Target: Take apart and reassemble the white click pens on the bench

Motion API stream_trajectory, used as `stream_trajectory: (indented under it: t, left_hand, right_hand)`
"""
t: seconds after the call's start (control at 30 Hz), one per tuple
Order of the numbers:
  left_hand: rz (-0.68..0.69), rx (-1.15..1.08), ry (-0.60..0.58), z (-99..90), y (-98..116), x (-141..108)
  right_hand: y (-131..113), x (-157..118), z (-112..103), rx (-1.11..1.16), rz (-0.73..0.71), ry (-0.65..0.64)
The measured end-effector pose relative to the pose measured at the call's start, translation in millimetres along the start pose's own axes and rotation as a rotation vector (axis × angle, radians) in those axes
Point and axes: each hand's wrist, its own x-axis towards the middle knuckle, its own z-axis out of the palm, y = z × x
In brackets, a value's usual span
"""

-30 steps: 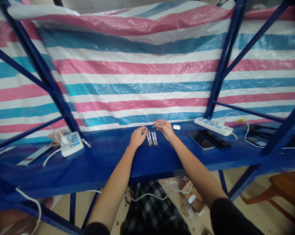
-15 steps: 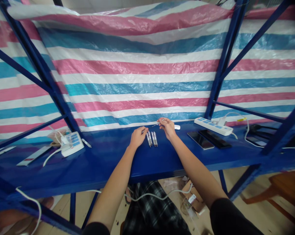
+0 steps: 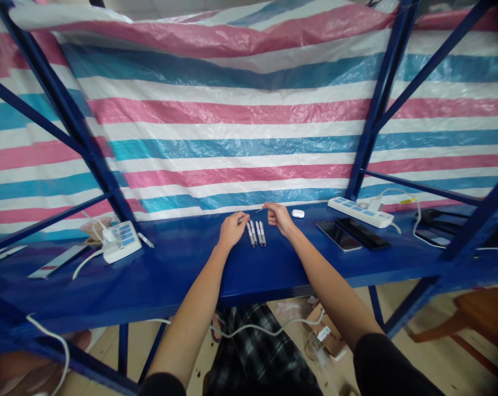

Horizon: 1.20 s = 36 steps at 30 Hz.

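Observation:
Several grey-and-white pens (image 3: 256, 234) lie side by side in two small groups on the blue shelf, between my hands. My left hand (image 3: 233, 230) rests just left of them, thumb and fingers pinched together around a small thing mostly hidden by the fingertips. Above the right-hand pens, my right hand (image 3: 279, 219) is closed, its fingertips pinching the end of a thin stick (image 3: 260, 210) that looks like a pen refill and points left toward my left hand. A white rounded case (image 3: 298, 213) sits just right of my right hand.
A phone (image 3: 338, 236) and a black flat object (image 3: 362, 234) lie to the right, below a white power strip (image 3: 360, 212). Another power strip (image 3: 122, 242) and a single pen (image 3: 146, 240) are at left. Striped sheeting (image 3: 240, 115) hangs behind, between blue posts.
My right hand has shifted slightly left and down and turned, its fingers now curled in. The white case beside it shows fully. My left hand has barely moved.

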Motion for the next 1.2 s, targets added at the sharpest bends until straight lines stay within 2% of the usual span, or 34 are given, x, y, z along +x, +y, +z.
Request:
stream_trajectory:
  t: [0.13,0.43,0.57,0.73,0.97,1.2]
  left_hand:
    - [0.005,0.004,0.009,0.6,-2,0]
    - [0.016,-0.011,0.017,2.5,-4,1]
    - [0.053,-0.001,-0.014,1.8,-8,2]
    - [0.106,0.023,-0.108,0.0,-23,6]
    - [0.085,0.067,-0.117,0.6,-42,9]
    - [-0.009,0.098,-0.059,1.3,-48,11]
  right_hand:
    - [7,-2,2,-0.186,-0.062,-0.075]
    - [9,-3,3,-0.386,-0.155,-0.131]
    - [10,-3,1,-0.379,-0.160,-0.099]
    - [13,3,-9,-0.355,-0.165,-0.068]
    - [16,10,-22,-0.286,-0.124,-0.011]
    - [17,13,-25,-0.292,-0.128,0.015]
